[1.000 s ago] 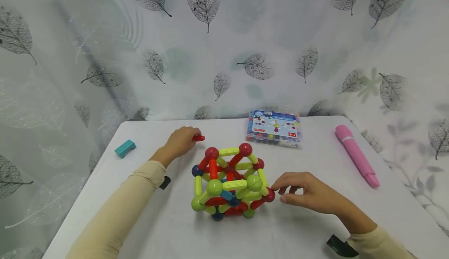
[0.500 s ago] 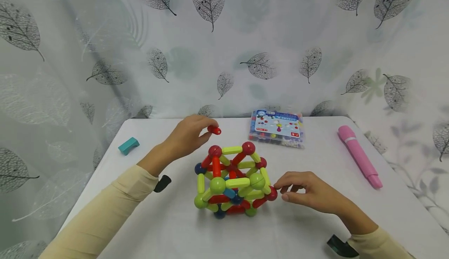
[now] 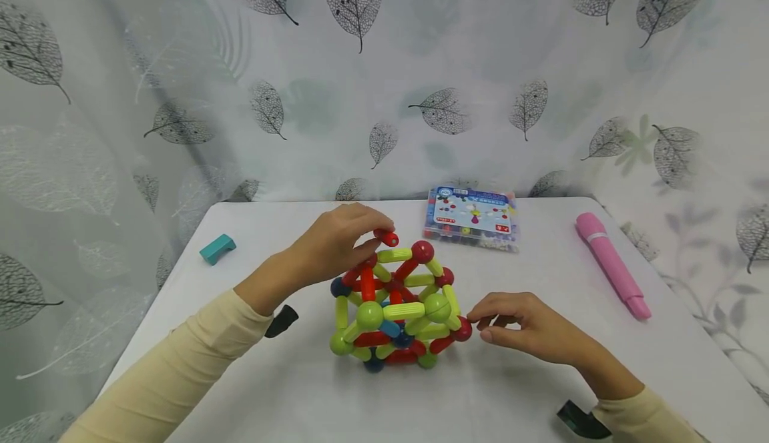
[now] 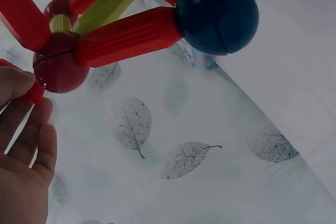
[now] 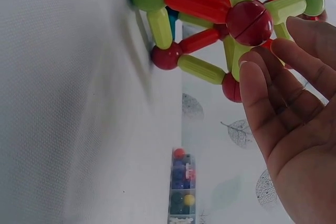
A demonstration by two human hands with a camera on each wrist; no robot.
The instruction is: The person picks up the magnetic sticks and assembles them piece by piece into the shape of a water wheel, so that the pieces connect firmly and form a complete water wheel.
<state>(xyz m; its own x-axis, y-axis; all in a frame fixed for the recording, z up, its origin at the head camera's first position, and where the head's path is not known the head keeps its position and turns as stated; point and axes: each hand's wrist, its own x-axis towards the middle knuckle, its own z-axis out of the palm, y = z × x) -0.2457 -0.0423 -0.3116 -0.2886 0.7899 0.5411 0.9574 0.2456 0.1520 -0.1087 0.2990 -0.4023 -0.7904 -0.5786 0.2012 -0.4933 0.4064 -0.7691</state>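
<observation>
A cube-like frame of red and green rods joined by red, green and blue balls [image 3: 393, 309] stands in the middle of the white table [image 3: 300, 396]. My left hand [image 3: 342, 239] pinches a short red rod [image 3: 386, 237] and holds it at the frame's top left red ball [image 4: 59, 69]. My right hand [image 3: 517, 326] rests on the table at the frame's right side. Its relaxed fingertips [image 5: 262, 61] touch the lower right red ball [image 5: 250, 22]. In the left wrist view only the rod's red end [image 4: 32, 92] shows under my thumb.
A clear box of spare pieces [image 3: 470, 218] lies behind the frame near the leaf-print curtain. A pink cylinder [image 3: 611, 264] lies at the right of the table. A small teal block [image 3: 217, 249] sits at the far left.
My left hand has lifted the red rod off the table and carried it rightward onto the top left corner of the frame. My right hand has stayed by the lower right ball.
</observation>
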